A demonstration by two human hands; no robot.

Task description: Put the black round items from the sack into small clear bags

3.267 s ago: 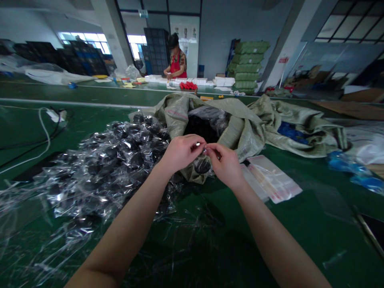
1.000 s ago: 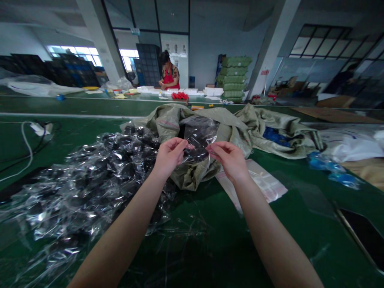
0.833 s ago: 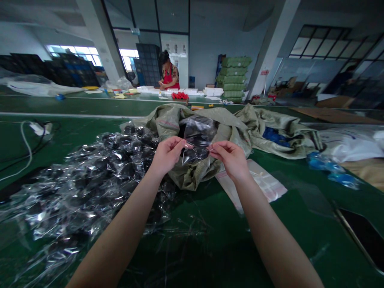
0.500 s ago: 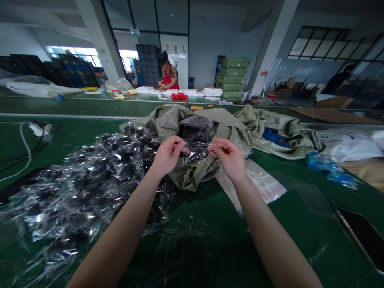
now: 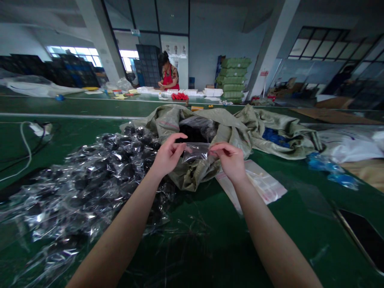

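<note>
Between my hands a small clear plastic bag (image 5: 196, 153) is stretched in front of the sack's mouth. My left hand (image 5: 168, 157) holds the bag's left end low in its fingers, with the index finger raised and curved above the thumb. At the other end my right hand (image 5: 230, 161) pinches the bag's edge between thumb and fingers. Right behind them lies an open olive woven sack (image 5: 234, 128) with a dark inside; its contents are hard to make out. Left of my left hand spreads a heap of black rounded items in clear plastic wraps (image 5: 117, 160).
Flat clear bags (image 5: 267, 186) lie under my right forearm. A phone (image 5: 361, 236) is at the right, with blue wrapped items (image 5: 339, 172) beyond it. Another sack (image 5: 279, 132) holds blue things. A white plug with cables (image 5: 39, 129) is at left. A person in a red apron (image 5: 171, 78) works across.
My left index finger has lifted away from the thumb. The clear plastic that stood above my hands has come down, and the sack's dark mouth shows more. My right hand has barely moved.
</note>
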